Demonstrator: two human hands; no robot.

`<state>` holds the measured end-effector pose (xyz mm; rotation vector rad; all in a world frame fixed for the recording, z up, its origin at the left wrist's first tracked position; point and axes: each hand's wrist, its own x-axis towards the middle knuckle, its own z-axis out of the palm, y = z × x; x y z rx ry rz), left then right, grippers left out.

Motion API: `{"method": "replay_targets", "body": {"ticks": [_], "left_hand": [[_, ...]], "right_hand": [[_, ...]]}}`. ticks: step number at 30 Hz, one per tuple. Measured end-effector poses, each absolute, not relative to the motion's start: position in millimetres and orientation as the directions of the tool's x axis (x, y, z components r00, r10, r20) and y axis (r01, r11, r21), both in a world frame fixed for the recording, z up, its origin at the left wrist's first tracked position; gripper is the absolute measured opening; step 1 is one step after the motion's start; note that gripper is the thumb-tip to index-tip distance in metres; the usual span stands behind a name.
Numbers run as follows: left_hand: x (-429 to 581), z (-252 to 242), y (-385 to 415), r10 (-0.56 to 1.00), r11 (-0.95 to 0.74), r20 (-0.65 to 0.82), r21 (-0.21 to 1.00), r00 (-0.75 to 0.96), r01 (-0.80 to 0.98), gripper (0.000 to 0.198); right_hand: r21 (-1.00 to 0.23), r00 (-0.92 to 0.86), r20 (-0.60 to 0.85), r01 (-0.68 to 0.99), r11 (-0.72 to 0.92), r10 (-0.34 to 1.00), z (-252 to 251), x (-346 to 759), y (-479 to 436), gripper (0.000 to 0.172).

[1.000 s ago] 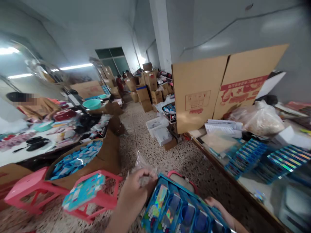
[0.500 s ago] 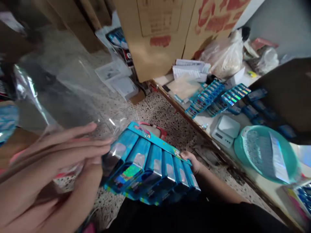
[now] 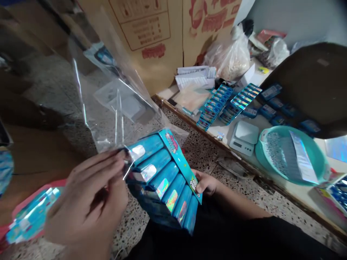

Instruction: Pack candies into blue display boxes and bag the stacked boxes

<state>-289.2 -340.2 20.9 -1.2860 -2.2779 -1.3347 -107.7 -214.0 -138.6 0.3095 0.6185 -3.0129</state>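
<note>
A display box packed with small blue cartons (image 3: 162, 177) hangs tilted above my lap. My right hand (image 3: 207, 184) is closed round its right end, thumb on the printed turquoise edge. At the box's left corner my left hand (image 3: 94, 195) pinches the edge of a clear plastic bag (image 3: 108, 112), its fingertips touching or very near the cartons. The bag spreads upward and away from me, see-through and creased. Whether the box's corner is inside the bag's mouth I cannot tell.
On the low table to the right are a white scale (image 3: 244, 137), a turquoise basin (image 3: 292, 155), blue carton strips (image 3: 217, 104) and papers (image 3: 193, 76). A large cardboard box (image 3: 151, 43) stands ahead. A red-rimmed tray (image 3: 46, 187) holding blue packets lies at lower left.
My left hand has gone from stretched fingers to a pinch on the bag. The box has turned and tilted, and the bag has swung more upright. My view has shifted.
</note>
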Motion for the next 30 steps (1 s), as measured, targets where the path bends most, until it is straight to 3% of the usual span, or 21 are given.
{"method": "replay_targets", "body": {"ticks": [2, 6, 9, 11, 13, 15, 18, 21, 24, 27, 30], "left_hand": [[-291.6, 23.3, -335.3, 0.545, 0.138, 0.663, 0.534, -0.514, 0.834, 0.050], [-287.3, 26.7, -327.8, 0.568, 0.100, 0.485, 0.761, -0.665, 0.641, 0.023], [-278.5, 26.8, -324.3, 0.564, 0.041, 0.425, 0.842, -0.709, 0.538, 0.022], [-272.5, 25.1, -321.7, 0.504, 0.011, 0.426, 0.867, -0.752, 0.498, 0.024], [-267.6, 21.8, -318.5, 0.447, -0.023, 0.408, 0.895, -0.796, 0.446, 0.021], [-264.1, 17.9, -314.4, 0.390, -0.025, 0.369, 0.920, -0.843, 0.391, 0.016], [-259.2, 16.8, -306.4, 0.277, 0.011, 0.347, 0.931, -0.896, 0.364, 0.016], [-254.7, 27.2, -297.9, 0.249, -0.042, 0.325, 0.945, -0.913, 0.325, 0.017], [-257.9, 41.5, -292.6, 0.274, -0.073, 0.200, 0.980, -0.941, 0.187, 0.017], [-274.5, 45.7, -291.5, 0.362, 0.041, 0.130, 0.987, -0.923, 0.155, 0.016], [-298.2, 39.3, -290.0, 0.419, 0.221, 0.143, 0.942, -0.897, 0.253, 0.025]], "right_hand": [[-0.379, -0.983, -0.181, 0.086, -0.921, -0.018, -138.2, -108.6, -216.1, 0.075], [-0.394, -0.987, -0.159, 0.085, -0.915, -0.023, -136.6, -107.5, -219.5, 0.076], [-0.425, -0.986, -0.166, 0.076, -0.902, -0.005, -129.5, -106.5, -218.5, 0.079], [-0.454, -0.984, -0.159, 0.004, -0.891, 0.077, -119.6, -108.1, -214.2, 0.076], [-0.570, -0.968, -0.148, -0.084, -0.817, 0.202, -106.0, -112.4, -205.7, 0.071], [-0.769, -0.951, -0.121, -0.092, -0.633, 0.285, -91.0, -119.0, -193.7, 0.069], [-0.933, -0.943, -0.073, -0.050, -0.356, 0.325, -71.7, -130.3, -176.7, 0.080], [-0.952, -0.929, -0.013, -0.102, -0.288, 0.370, -60.6, -138.7, -170.3, 0.092], [-0.934, -0.900, -0.018, -0.141, -0.330, 0.436, -56.3, -140.6, -173.7, 0.084], [-0.899, -0.895, -0.058, -0.146, -0.413, 0.442, -55.1, -137.2, -178.4, 0.072], [-0.896, -0.908, -0.087, -0.109, -0.431, 0.411, -54.8, -133.3, -179.6, 0.064]]}}
